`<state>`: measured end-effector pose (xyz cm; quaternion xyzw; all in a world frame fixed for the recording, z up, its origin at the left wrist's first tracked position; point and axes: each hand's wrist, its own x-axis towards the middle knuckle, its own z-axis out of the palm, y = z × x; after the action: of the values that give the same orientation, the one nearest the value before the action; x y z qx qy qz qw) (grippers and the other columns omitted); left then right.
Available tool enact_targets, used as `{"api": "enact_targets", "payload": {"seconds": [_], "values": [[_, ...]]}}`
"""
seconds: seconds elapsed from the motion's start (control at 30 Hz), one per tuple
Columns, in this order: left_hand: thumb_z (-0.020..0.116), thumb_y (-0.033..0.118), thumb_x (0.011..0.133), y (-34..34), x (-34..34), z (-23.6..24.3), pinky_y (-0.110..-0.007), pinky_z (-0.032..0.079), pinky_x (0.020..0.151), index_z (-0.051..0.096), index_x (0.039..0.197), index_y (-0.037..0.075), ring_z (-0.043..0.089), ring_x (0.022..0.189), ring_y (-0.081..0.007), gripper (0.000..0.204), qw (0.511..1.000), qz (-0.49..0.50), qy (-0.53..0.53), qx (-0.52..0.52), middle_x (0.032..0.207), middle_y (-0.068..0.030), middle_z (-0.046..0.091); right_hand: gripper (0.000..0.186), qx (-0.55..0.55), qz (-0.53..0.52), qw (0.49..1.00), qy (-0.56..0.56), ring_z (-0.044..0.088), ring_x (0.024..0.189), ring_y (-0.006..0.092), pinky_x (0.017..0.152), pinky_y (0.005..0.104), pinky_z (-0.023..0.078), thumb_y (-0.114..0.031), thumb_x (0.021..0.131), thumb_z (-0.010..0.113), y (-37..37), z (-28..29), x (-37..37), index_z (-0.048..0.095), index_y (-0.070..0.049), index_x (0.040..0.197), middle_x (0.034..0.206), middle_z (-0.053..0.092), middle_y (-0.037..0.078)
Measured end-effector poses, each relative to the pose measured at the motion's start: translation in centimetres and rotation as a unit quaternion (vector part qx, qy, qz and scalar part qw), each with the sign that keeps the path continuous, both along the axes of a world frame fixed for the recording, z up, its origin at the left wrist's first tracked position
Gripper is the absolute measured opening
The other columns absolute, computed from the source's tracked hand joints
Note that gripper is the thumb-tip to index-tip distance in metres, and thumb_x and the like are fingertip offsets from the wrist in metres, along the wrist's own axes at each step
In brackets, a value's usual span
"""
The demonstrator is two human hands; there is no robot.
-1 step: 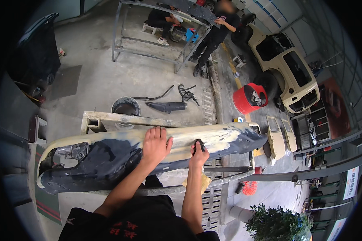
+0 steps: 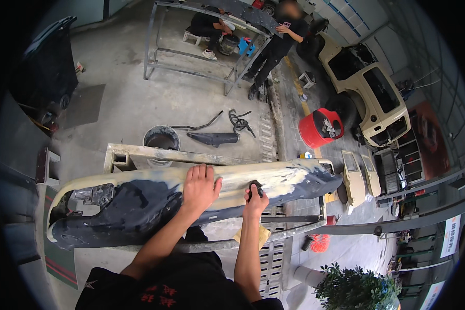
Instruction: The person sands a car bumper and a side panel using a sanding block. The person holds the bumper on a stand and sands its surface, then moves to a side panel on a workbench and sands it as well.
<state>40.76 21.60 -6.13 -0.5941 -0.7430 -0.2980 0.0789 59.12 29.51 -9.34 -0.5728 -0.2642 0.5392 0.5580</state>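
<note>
A long car bumper (image 2: 139, 199), dark grey with a cream and whitish coated band along its top, lies across a metal frame in front of me. My left hand (image 2: 200, 188) rests flat on the cream band near its middle, fingers stretched out toward the far edge. Just to the right, my right hand (image 2: 254, 204) grips a small black hand tool (image 2: 254, 189) against the coated surface. The tool's underside is hidden, so its exact kind does not show. Pale smears spread over the bumper to the right of the tool.
The metal stand (image 2: 191, 153) runs under the bumper. Beyond it are a bucket (image 2: 161, 138), a black trim piece (image 2: 213, 138) and a red bin (image 2: 320, 127). Two people work by a far frame. A yellow cloth-like piece (image 2: 258, 235) and a plant (image 2: 354, 289) lie nearer me.
</note>
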Motion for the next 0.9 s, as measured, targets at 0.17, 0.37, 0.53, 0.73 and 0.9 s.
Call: {"api": "enact_targets", "payload": {"seconds": [0.17, 0.37, 0.53, 0.73, 0.9], "values": [[0.064, 0.038, 0.090, 0.0, 0.1, 0.2, -0.043, 0.044, 0.098, 0.063, 0.111, -0.004, 0.059, 0.103, -0.0337, 0.047, 1.000, -0.007, 0.005, 0.018, 0.110, -0.0195, 0.064, 0.012, 0.017, -0.033, 0.998, -0.046, 0.054, 0.054, 0.0144, 0.045, 0.0256, 0.040, -0.003, 0.094, 0.067, 0.6, 0.5, -0.4, 0.058, 0.003, 0.096, 0.073, 0.063, 0.008], [0.064, 0.037, 0.090, 0.0, -0.1, 0.3, -0.043, 0.044, 0.098, 0.063, 0.110, -0.004, 0.059, 0.103, -0.0337, 0.046, 1.000, -0.003, -0.009, 0.006, 0.108, -0.0198, 0.064, 0.012, 0.030, 0.034, 0.998, -0.050, 0.053, 0.054, 0.0127, 0.045, 0.0256, 0.040, -0.004, 0.093, 0.068, -0.6, 0.1, 0.4, 0.058, 0.003, 0.095, 0.074, 0.063, 0.009], [0.064, 0.037, 0.090, 0.2, 0.4, 0.4, -0.043, 0.044, 0.097, 0.063, 0.110, -0.004, 0.059, 0.103, -0.0340, 0.045, 0.999, -0.006, 0.003, 0.039, 0.108, -0.0200, 0.064, 0.011, 0.018, -0.010, 0.999, -0.046, 0.053, 0.055, 0.0124, 0.046, 0.0248, 0.040, -0.004, 0.093, 0.068, 1.0, -0.4, 0.8, 0.058, 0.002, 0.095, 0.075, 0.063, 0.008], [0.064, 0.036, 0.091, 0.0, 0.1, 0.5, -0.044, 0.044, 0.098, 0.063, 0.113, -0.003, 0.059, 0.104, -0.0348, 0.045, 1.000, -0.001, -0.008, -0.030, 0.111, -0.0194, 0.064, 0.010, -0.002, 0.095, 0.994, -0.058, 0.055, 0.055, 0.0126, 0.046, 0.0253, 0.039, -0.002, 0.093, 0.068, -1.3, 1.0, 1.1, 0.060, 0.002, 0.091, 0.074, 0.064, 0.008], [0.064, 0.037, 0.091, 0.0, 0.0, 0.3, -0.044, 0.044, 0.099, 0.063, 0.115, -0.002, 0.058, 0.105, -0.0343, 0.046, 1.000, -0.001, -0.001, -0.009, 0.113, -0.0189, 0.064, 0.009, 0.000, 0.118, 0.991, -0.058, 0.062, 0.060, 0.0155, 0.048, 0.0275, 0.043, -0.001, 0.093, 0.067, -4.3, 2.1, 2.5, 0.059, 0.002, 0.095, 0.075, 0.065, 0.009]]}}
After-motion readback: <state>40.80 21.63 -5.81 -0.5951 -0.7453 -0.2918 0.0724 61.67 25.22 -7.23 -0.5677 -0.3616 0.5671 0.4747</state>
